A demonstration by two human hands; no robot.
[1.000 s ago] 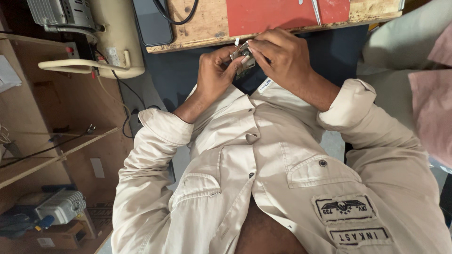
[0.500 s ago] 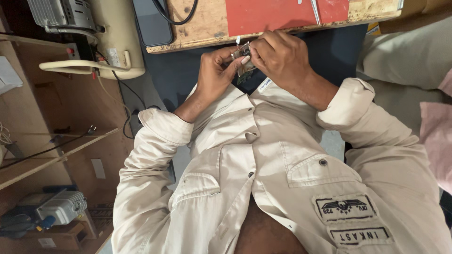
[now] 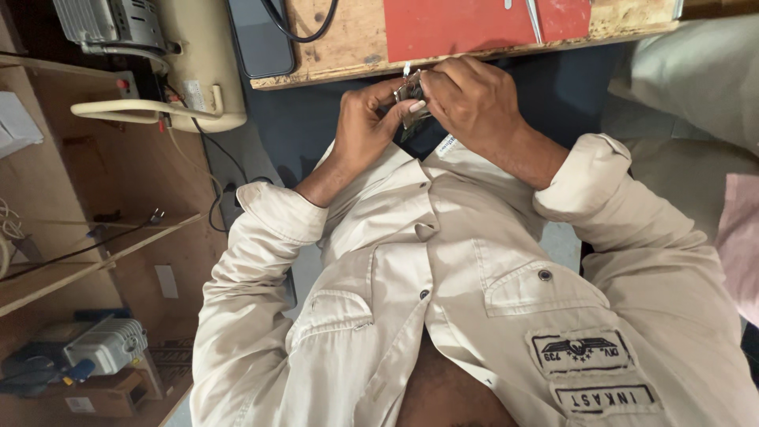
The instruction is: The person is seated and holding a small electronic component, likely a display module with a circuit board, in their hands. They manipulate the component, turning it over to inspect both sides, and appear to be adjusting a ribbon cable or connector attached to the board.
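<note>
My left hand (image 3: 362, 130) and my right hand (image 3: 474, 99) meet just below the edge of a wooden table (image 3: 348, 47). Between their fingertips they pinch a small metallic part (image 3: 411, 101) with a pale tab sticking up. Fingers hide most of the part. My right hand covers it from the right and above, and my left thumb presses it from the left. Both forearms come out of rolled-up beige shirt sleeves (image 3: 277, 213).
A red mat (image 3: 474, 28) lies on the table with thin metal tweezers (image 3: 535, 20) on it. A dark flat device (image 3: 265, 39) and a black cable (image 3: 296, 28) lie at the table's left end. A cream machine (image 3: 194, 63) and wooden shelves (image 3: 87, 261) stand to the left.
Both hands stay joined on the small part, with only slight finger shifts. The view has drifted a little, so the pink cloth at the right edge sits lower.
</note>
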